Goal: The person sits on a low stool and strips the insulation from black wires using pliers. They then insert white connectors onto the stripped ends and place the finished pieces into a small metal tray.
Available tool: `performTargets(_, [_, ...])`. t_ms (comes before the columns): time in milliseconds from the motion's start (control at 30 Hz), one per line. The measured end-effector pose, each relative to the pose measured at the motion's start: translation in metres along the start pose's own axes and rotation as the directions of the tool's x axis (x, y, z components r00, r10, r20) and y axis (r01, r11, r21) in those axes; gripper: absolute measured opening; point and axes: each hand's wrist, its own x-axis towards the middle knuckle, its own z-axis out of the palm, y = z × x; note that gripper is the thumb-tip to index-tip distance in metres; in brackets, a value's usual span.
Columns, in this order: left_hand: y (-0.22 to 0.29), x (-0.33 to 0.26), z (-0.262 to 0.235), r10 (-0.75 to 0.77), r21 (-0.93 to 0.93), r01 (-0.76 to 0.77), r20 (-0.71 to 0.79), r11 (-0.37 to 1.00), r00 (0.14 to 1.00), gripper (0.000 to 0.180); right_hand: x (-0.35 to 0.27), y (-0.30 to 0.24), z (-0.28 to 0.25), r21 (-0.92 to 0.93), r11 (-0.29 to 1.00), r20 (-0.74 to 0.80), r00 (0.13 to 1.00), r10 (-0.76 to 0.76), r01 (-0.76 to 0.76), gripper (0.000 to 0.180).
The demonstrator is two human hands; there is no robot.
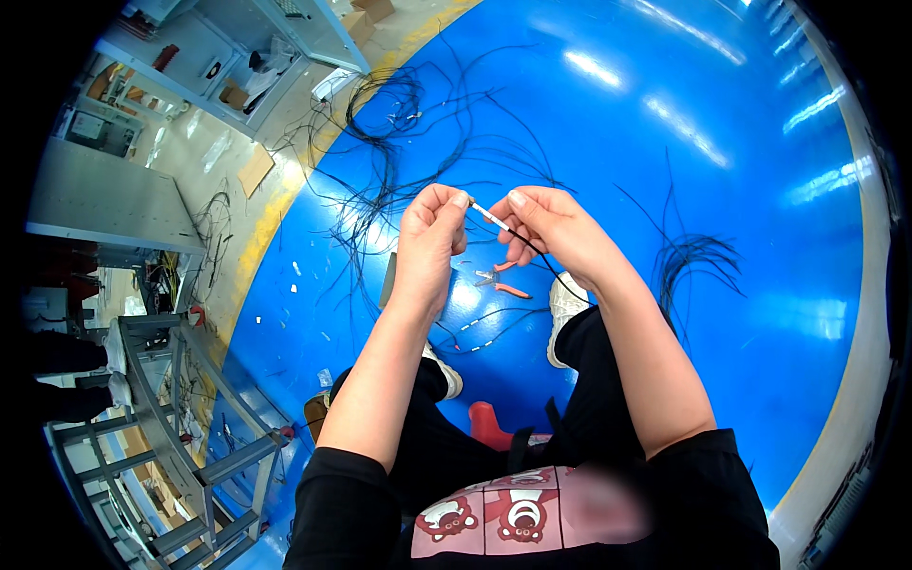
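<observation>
Between my two hands, above the blue floor, is a black cable [544, 256] with a white sleeve [488, 217] near its end. My left hand [429, 237] pinches the cable's tip between thumb and fingertips; the fingers hide part of the tip. Just behind the white sleeve, my right hand [554, 224] grips the cable between thumb and fingers, its other fingers curled loosely. From there the cable trails down toward my right shoe [567, 309]. Below my hands, pliers with orange handles [513, 291] lie on the floor with their handles apart.
A tangle of black cables [378, 195] spreads over the floor ahead left; another bundle [698, 255] lies right. Short wires with white sleeves [475, 348] lie between my feet. Left stand a grey metal frame [180, 451] and an open cabinet [204, 57]. A red seat [486, 425] is beneath me.
</observation>
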Motion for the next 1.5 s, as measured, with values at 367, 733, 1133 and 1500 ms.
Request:
performTargets(367, [-0.003,-0.003,0.011,0.038,0.072,-0.038,-0.005,0.997,0.999,0.016,0.013,0.005,0.002,-0.150,0.988,-0.005,0.999,-0.046,0.045,0.028])
performTargets(733, [0.011,0.013,-0.020,0.115,-0.084,-0.131,-0.176,0.988,0.978,0.013,0.014,0.011,-0.003,-0.211,0.977,0.021,1.000,-0.001,0.005,0.024])
performTargets(1133, [0.003,0.013,-0.037,0.184,-0.039,-0.204,-0.296,0.978,0.938,0.009,0.008,0.032,-0.028,-0.399,0.917,0.094,0.994,0.054,-0.012,0.020])
performTargets(1500, [-0.011,0.016,-0.067,0.201,-0.074,-0.238,-0.334,0.969,0.921,0.010,0.012,0.035,-0.052,-0.516,0.857,0.181,0.977,0.110,-0.001,0.022])
